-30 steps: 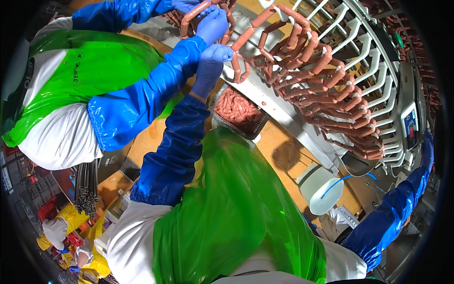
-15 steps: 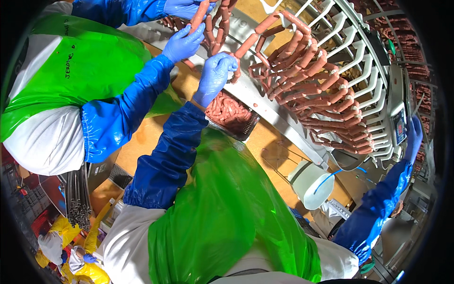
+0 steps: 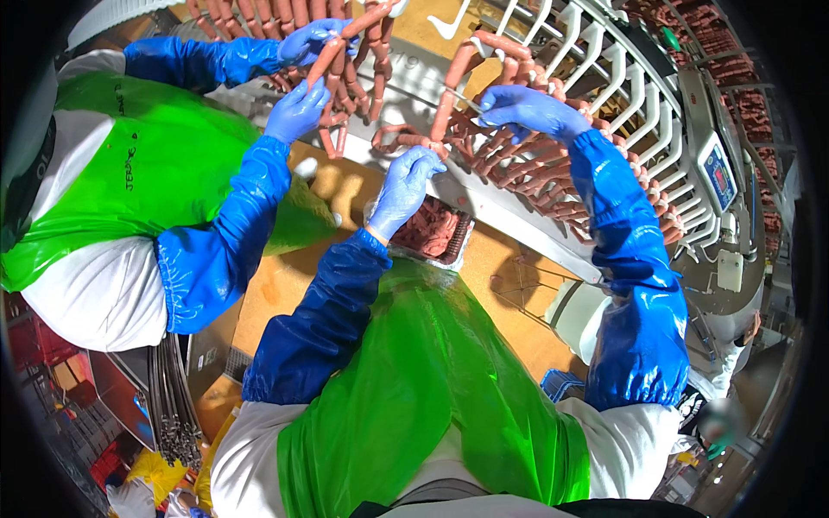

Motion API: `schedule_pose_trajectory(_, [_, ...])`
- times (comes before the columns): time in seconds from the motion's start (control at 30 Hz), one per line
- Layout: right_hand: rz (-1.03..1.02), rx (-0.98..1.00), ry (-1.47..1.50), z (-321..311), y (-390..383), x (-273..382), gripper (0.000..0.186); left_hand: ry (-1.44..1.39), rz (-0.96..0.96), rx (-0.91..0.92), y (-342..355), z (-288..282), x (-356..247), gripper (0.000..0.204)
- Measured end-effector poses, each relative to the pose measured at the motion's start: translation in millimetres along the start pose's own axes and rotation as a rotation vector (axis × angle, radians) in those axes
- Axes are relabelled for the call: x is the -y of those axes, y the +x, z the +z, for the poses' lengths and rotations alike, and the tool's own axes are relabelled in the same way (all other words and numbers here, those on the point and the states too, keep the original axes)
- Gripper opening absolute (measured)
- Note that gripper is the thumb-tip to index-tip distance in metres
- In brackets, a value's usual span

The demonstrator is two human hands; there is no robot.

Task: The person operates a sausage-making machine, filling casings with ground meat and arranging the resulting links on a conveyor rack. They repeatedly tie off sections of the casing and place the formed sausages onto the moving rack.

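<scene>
Between left hand (image 3: 404,192) and right hand (image 3: 522,110), sausage link (image 3: 446,112) hangs near-upright.

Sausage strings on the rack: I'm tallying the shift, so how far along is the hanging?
Done: many sausage loops already hang on the white rack. In hand: the left hand and right hand hold a sausage string up at the rack; a co-worker's gloved hands handle another string. Left: the tray of sausages below is still filled.

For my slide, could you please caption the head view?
Gloved left hand and right hand handle a sausage string at the white rack.
</scene>
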State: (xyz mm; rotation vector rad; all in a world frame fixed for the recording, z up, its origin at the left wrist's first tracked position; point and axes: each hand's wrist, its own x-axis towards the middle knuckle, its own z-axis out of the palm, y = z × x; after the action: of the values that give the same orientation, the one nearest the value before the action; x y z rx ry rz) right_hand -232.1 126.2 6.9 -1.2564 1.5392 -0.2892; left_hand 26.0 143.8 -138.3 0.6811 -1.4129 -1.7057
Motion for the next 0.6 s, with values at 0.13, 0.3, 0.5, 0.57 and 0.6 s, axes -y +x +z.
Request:
schedule_pose_trajectory(0.13, [-0.170, 0.028, 0.007, 3.0, -8.7, -18.1, 0.017, 0.059, -0.015, -0.067, 3.7, -4.3, -13.0, 0.023])
schedule_pose_trajectory(0.3, [-0.191, 0.073, 0.305, 12.8, -83.8, -50.8, 0.014, -0.065, -0.077, -0.029, 10.1, -12.4, -22.1, 0.023])
schedule_pose_trajectory(0.5, [-0.203, -0.577, 0.190, -35.1, -190.7, -22.2, 0.022, -0.124, -0.081, -0.078, -31.0, -11.5, 7.8, 0.022])
schedule_pose_trajectory(0.57, [-0.151, -1.027, -0.003, -96.9, -208.5, -41.0, 0.024, -0.139, -0.098, -0.109, -35.9, -5.8, -1.8, 0.021])
schedule_pose_trajectory(0.6, [-0.060, -1.243, -0.248, -133.5, -206.6, -56.0, 0.027, -0.148, -0.096, -0.136, -36.5, 3.1, -6.8, 0.020])
